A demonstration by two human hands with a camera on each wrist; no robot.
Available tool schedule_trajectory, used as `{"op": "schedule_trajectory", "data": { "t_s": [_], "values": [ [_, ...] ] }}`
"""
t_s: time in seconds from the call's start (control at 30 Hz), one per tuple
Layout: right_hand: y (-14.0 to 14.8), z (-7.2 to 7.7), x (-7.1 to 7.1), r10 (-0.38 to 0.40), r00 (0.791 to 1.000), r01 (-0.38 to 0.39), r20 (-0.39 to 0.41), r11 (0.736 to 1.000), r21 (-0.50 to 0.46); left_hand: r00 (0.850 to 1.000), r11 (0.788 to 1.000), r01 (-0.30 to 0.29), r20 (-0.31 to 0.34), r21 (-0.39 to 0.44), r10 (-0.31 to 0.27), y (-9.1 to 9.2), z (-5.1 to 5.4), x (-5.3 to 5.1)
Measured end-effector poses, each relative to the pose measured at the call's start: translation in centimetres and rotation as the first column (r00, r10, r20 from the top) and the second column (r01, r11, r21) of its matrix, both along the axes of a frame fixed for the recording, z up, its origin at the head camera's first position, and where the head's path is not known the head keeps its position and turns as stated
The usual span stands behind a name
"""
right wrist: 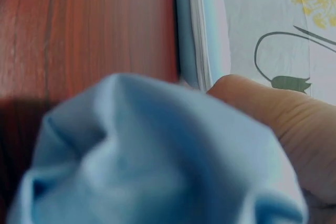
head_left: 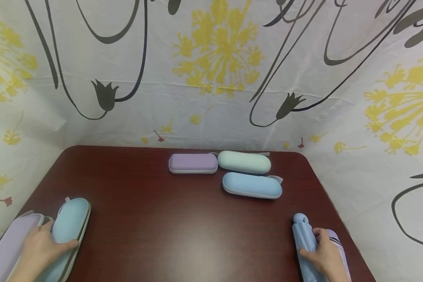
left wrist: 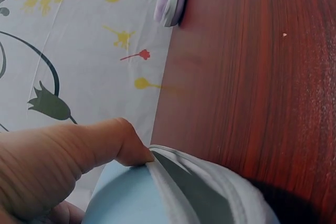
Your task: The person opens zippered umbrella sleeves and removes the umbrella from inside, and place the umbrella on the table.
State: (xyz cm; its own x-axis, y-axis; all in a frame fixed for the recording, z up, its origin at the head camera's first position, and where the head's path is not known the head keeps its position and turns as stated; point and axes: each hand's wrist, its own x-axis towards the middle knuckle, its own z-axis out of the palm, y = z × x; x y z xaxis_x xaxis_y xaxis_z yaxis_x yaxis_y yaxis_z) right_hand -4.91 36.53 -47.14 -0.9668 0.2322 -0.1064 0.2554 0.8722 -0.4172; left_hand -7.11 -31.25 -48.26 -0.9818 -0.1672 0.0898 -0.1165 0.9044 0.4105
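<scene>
At the near left of the table, my left hand [head_left: 40, 248] grips a light blue zip case [head_left: 70, 219]. In the left wrist view the thumb presses on the pale edge of this blue case [left wrist: 128, 200], where a gap shows between its two rims. A lilac case [head_left: 17, 239] lies just left of that hand. Over at the near right, my right hand [head_left: 326, 254] holds a folded blue umbrella [head_left: 304, 235], whose fabric [right wrist: 157, 156] fills much of the right wrist view. Partly hidden behind this hand is a lilac folded umbrella [head_left: 338, 244].
Toward the back of the dark red-brown table [head_left: 155, 219] lie a small purple case [head_left: 193, 162], a mint green case [head_left: 244, 161] and a small blue case [head_left: 252, 185]. A flower-patterned white sheet [head_left: 137, 125] surrounds the table's back and sides.
</scene>
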Motion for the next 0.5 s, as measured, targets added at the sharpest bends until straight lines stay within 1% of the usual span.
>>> {"op": "schedule_trajectory", "data": {
  "t_s": [0.2, 0.43, 0.5],
  "values": [
    [0.22, -0.11, -0.12, 0.025, 1.0, -0.025, 0.0, 1.0, 0.011, 1.0, 1.0, -0.007, 0.008, 0.004, 0.007, -0.03, 0.06, 0.16],
    [0.32, 0.02, -0.54, 0.048, 0.998, -0.049, 0.05, 0.999, 0.017, 1.0, 0.999, 0.003, 0.01, 0.043, -0.003, -0.07, 0.38, 0.22],
    [0.3, 0.12, -0.6, 0.056, 0.997, -0.058, 0.058, 0.998, 0.02, 1.0, 0.998, 0.003, -0.002, 0.062, -0.003, -0.05, 0.45, 0.29]
  ]
}}
